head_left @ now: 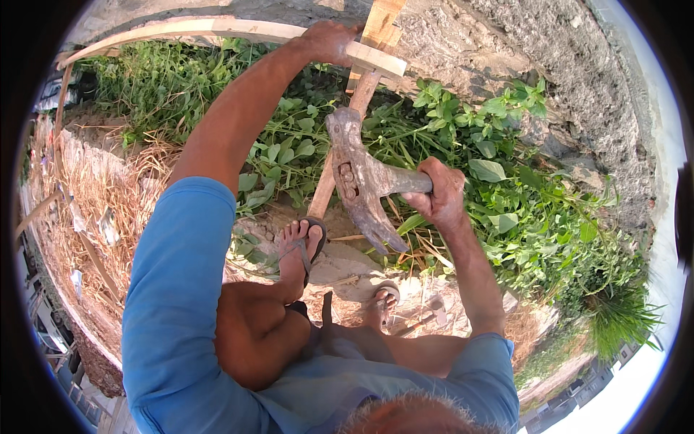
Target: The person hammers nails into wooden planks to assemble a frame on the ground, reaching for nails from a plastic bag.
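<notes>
The right hand [441, 194] was closed around the wooden handle of a rusty claw hammer [359, 177], its fingers [423, 205] wrapped tight about the grip. The hammer head stood just beyond those fingers, to their left, claw end pointing down toward the ground and striking face up toward the timber.

The left hand [329, 40] was extended upward and rested on a pale wooden rail [217, 30], fingers curled over the rail's edge and pressed against it. Just beside those fingers the rail met a pale upright board [379, 25], and a slanted wooden post [343, 145] ran down from that joint, passing behind the hammer head.

Below both hands, well apart from the fingers, two feet in sandals [311, 239] stood on bare earth and stone. Green leafy plants [499, 173] surrounded the post, and a rough concrete wall [564, 79] stood beyond the rail.
</notes>
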Motion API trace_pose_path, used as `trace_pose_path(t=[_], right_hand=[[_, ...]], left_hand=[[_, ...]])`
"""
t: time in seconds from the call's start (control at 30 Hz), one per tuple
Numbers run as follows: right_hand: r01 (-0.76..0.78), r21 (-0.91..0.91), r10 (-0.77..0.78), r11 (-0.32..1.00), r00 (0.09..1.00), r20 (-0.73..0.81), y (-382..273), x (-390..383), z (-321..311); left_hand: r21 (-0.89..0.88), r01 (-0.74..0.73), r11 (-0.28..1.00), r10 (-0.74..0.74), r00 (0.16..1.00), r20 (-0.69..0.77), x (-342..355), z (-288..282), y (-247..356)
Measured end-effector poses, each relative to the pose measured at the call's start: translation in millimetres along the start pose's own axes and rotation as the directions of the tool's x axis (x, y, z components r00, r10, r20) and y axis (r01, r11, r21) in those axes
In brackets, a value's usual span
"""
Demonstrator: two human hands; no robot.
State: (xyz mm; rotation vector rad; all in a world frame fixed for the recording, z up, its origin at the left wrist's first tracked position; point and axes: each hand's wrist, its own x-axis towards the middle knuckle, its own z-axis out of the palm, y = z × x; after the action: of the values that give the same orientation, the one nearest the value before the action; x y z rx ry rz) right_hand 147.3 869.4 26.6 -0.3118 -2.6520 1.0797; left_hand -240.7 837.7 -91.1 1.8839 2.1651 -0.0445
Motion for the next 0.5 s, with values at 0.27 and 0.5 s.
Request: trace_pose_path(t=[0.27,0.5], right_hand=[[-0.397,-0.171,0.405,0.902,0.914,0.017,12,33,13],[0.073,-0.041,-0.074,0.996,0.997,-0.012,16,11,5]], left_hand=[[-0.054,-0.001,0.999,-0.004,0.997,-0.081,-13,-12,-8],[-0.063,0.032,0.998,-0.029,0.999,0.042,-18,-21,11]])
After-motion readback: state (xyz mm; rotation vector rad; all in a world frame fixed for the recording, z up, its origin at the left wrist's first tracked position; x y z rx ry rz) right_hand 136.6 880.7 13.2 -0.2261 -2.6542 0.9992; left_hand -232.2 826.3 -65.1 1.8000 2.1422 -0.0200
